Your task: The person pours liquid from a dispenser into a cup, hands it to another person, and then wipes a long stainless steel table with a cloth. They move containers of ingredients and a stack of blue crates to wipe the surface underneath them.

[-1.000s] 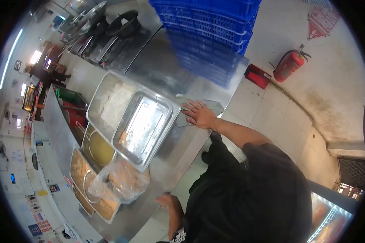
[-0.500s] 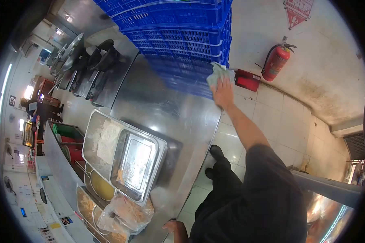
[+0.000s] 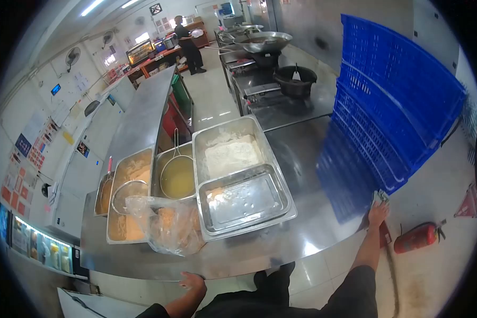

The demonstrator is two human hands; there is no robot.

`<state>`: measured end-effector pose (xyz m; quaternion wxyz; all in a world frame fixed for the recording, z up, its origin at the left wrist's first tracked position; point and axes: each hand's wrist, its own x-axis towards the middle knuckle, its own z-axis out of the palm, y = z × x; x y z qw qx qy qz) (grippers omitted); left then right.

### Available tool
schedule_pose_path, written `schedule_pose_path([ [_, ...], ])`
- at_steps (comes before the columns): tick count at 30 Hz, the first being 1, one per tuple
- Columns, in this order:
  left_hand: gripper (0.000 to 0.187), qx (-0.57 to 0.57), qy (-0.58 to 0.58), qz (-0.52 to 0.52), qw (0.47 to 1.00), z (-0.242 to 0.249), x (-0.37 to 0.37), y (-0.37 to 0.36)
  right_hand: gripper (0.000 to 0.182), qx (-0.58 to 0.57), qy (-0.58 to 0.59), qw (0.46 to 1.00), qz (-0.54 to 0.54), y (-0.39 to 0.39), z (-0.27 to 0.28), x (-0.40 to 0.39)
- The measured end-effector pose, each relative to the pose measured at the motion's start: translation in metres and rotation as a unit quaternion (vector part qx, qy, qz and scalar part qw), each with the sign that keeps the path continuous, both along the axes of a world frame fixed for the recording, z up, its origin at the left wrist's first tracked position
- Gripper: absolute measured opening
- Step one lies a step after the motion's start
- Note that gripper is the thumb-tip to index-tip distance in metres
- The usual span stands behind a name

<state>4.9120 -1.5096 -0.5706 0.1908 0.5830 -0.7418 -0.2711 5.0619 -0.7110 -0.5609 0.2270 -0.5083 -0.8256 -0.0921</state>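
My right hand (image 3: 377, 214) presses a pale cloth (image 3: 380, 197) onto the steel table (image 3: 297, 233) at its right front corner, just by the foot of the stacked blue crates (image 3: 376, 111). Its fingers lie over the cloth. My left hand (image 3: 193, 281) is at the table's front edge, with nothing in it and its fingers apart. Nearest to it is a clear plastic bag (image 3: 169, 228) with orange-brown contents. Behind the bag are a tray of orange-brown crumbs (image 3: 138, 175), a strainer in yellow liquid (image 3: 176, 177), a pan of white flour (image 3: 230, 156) and a nearly bare metal tray (image 3: 244, 199).
Black pans (image 3: 295, 82) and a wok (image 3: 267, 42) sit on the stoves beyond the table. A red fire extinguisher (image 3: 416, 237) is at the lower right. Far back stands another person (image 3: 188, 45). A second steel counter (image 3: 143, 106) runs along the left.
My view has swung round and levelled, bringing the trays to the middle and the crates to the right. The cloth stays under my right hand at the table's edge beside the crates.
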Motion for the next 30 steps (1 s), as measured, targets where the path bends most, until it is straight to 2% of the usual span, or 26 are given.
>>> schedule_pose_path([
  [2, 0.068, 0.013, 0.018, 0.011, 1.0, 0.002, 0.002, 0.005, 0.048, 0.029, 0.017, 0.999, 0.007, -0.017, 0.021, -0.004],
  [4, 0.067, 0.021, 0.038, 0.022, 0.999, 0.006, -0.001, 0.009, 0.053, -0.039, -0.01, 0.999, 0.01, -0.049, 0.047, -0.001],
  [6, 0.07, 0.048, 0.038, 0.011, 0.998, 0.01, 0.0, 0.011, 0.054, -0.043, 0.02, 0.999, 0.008, -0.066, 0.03, -0.004],
  [8, 0.073, 0.042, 0.046, 0.011, 0.998, -0.009, -0.001, 0.006, 0.056, -0.047, 0.047, 0.998, 0.003, -0.081, 0.034, -0.005],
  [12, 0.08, 0.057, 0.042, 0.009, 0.997, -0.024, -0.002, 0.002, 0.054, -0.129, 0.068, 0.988, 0.054, -0.179, 0.046, -0.009],
  [14, 0.081, 0.087, 0.043, -0.001, 0.995, -0.004, 0.0, 0.007, 0.056, -0.211, 0.002, 0.975, 0.071, -0.236, 0.073, -0.013],
  [15, 0.082, 0.113, 0.042, -0.011, 0.993, 0.007, 0.002, 0.011, 0.056, -0.209, -0.003, 0.975, 0.072, -0.26, 0.071, -0.017],
  [17, 0.083, 0.112, 0.04, -0.01, 0.993, 0.012, 0.003, 0.016, 0.063, -0.181, -0.06, 0.962, 0.194, -0.311, 0.057, -0.016],
  [18, 0.084, 0.107, 0.043, -0.013, 0.993, 0.012, 0.004, 0.015, 0.062, -0.191, -0.122, 0.946, 0.231, -0.339, 0.068, -0.025],
  [21, 0.089, 0.142, 0.074, -0.028, 0.987, -0.01, 0.005, 0.002, 0.055, -0.214, -0.093, 0.869, 0.437, -0.403, 0.079, -0.035],
  [22, 0.089, 0.145, 0.052, -0.05, 0.987, -0.016, 0.006, -0.002, 0.054, -0.244, -0.113, 0.839, 0.473, -0.416, 0.082, -0.042],
  [23, 0.087, 0.07, -0.252, -0.324, 0.909, 0.004, 0.01, -0.009, 0.054, -0.167, -0.113, 0.825, 0.528, -0.422, 0.082, -0.049],
  [24, 0.079, 0.022, -0.023, -0.429, 0.903, -0.069, 0.024, -0.042, 0.051, -0.133, -0.233, 0.811, 0.519, -0.424, 0.081, -0.06],
  [25, 0.076, 0.037, -0.109, -0.444, 0.889, -0.04, 0.036, -0.036, 0.048, -0.066, -0.271, 0.786, 0.552, -0.411, 0.07, -0.056],
  [26, 0.08, 0.09, -0.091, -0.473, 0.872, -0.043, 0.039, -0.048, 0.047, -0.172, -0.208, 0.767, 0.582, -0.393, 0.06, -0.052],
  [27, 0.087, 0.155, -0.062, -0.297, 0.94, -0.017, 0.028, -0.029, 0.048, -0.21, -0.207, 0.747, 0.596, -0.372, 0.071, -0.053],
  [28, 0.086, 0.173, -0.068, -0.247, 0.951, 0.039, 0.029, -0.009, 0.048, -0.216, -0.187, 0.769, 0.572, -0.351, 0.073, -0.046],
  [29, 0.086, 0.172, -0.084, -0.235, 0.953, 0.054, 0.046, -0.019, 0.051, -0.175, -0.173, 0.821, 0.514, -0.337, 0.075, -0.04],
  [30, 0.08, 0.18, -0.057, -0.318, 0.929, 0.063, 0.056, -0.029, 0.052, -0.184, -0.101, 0.832, 0.513, -0.317, 0.073, -0.034],
])
